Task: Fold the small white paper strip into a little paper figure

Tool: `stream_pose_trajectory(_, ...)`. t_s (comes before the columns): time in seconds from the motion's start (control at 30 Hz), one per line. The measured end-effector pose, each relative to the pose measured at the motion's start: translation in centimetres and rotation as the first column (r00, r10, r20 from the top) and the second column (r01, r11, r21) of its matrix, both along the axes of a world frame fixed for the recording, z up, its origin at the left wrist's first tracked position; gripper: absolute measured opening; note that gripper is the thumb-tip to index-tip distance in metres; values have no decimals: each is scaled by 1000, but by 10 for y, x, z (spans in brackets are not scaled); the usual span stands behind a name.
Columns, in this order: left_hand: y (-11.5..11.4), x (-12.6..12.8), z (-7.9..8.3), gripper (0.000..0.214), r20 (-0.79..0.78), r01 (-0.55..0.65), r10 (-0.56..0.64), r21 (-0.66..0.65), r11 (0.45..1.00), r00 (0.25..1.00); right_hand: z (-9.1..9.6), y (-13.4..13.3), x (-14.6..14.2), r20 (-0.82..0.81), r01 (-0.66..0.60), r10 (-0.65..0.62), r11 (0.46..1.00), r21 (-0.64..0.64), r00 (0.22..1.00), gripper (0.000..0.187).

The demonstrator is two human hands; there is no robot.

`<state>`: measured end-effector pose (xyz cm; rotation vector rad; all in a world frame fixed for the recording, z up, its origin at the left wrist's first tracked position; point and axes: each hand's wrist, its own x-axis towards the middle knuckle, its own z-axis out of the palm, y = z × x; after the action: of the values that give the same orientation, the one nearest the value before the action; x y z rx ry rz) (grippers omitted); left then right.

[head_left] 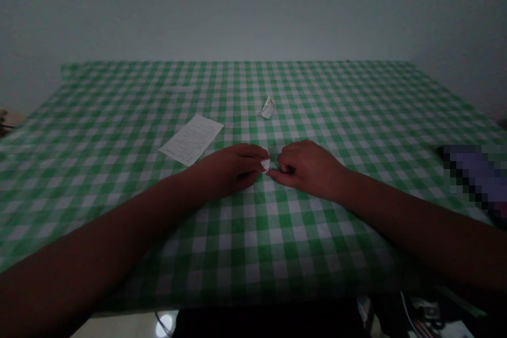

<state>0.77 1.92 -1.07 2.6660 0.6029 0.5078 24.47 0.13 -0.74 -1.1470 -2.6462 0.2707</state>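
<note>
finding 1: your left hand (pixel 232 169) is closed at the fingertips on a small white piece (pixel 265 165), which shows at the gap between your 2 hands, just above or on the tabletop (pixel 257 232); the clearance cannot be certified. the piece looks like paper, but its folds and full outline are too small and dim to read.

finding 2: your right hand (pixel 311 168) has its fingers curled inward and its thumb reaching to the lower edge of the piece. contact at the thumb tip is not confirmed, and whether this hand grips anything cannot be told.

assessment: the step in hand is judged to be fine, 2-handed fingertip work on the piece, with the left as holder. the next move calls for you to keep that pinch steady and to bring the right thumb and a fingertip squarely onto the free edge. slipping is the likely fault, given so little exposed edge.

surroundings: a printed sheet (pixel 193 139) lies flat near your left wrist. beyond the piece rests a crumpled white scrap (pixel 268 108); farther left, a pale strip (pixel 181 88). at far right, well apart, sits a dark device (pixel 475 174), partly pixelated.
</note>
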Motion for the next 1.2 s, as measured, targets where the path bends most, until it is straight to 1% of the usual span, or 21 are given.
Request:
stream_pose_trajectory(0.33, 6, -4, -3, 19, 14, 33, -32, -46, 998, 999, -2, 3, 3, 18, -31, 30, 998, 53, 999, 38)
stream_pose_trajectory(0.43, 7, -3, -2, 18, 33, 55, -54, -37, 998, 998, -3, 3, 5, -1, -55, 55, 995, 81, 998, 31)
stream_pose_trajectory(0.53, 6, -2, 1, 17, 19, 69, -69, -23, 997, 997, -5, 6, 7, -47, -152, 158, 982, 108, 986, 21)
stream_pose_trajectory(0.6, 6, -1, 2, 17, 4, 70, -70, -24, 997, 998, -6, 9, 10, -83, -235, 244, 967, 101, 966, 20)
stream_pose_trajectory(0.67, 6, -1, 3, 17, 6, 74, -74, -31, 997, 997, -7, 11, 12, -116, -279, 288, 957, 83, 951, 20)
stream_pose_trajectory(0.83, 6, -1, 3, 19, 20, 63, -62, -63, 996, 998, -4, 13, 15, -145, -316, 321, 947, 57, 936, 21)
stream_pose_trajectory(1.07, 7, -2, -1, 17, 37, 77, -75, -44, 996, 996, 1, 10, 14, -49, -318, 322, 945, 82, 945, 25)
stream_pose_trajectory(1.2, 7, -2, -3, 18, 63, 70, -68, -31, 997, 996, 0, 11, 14, -63, -323, 330, 941, 104, 942, 25)
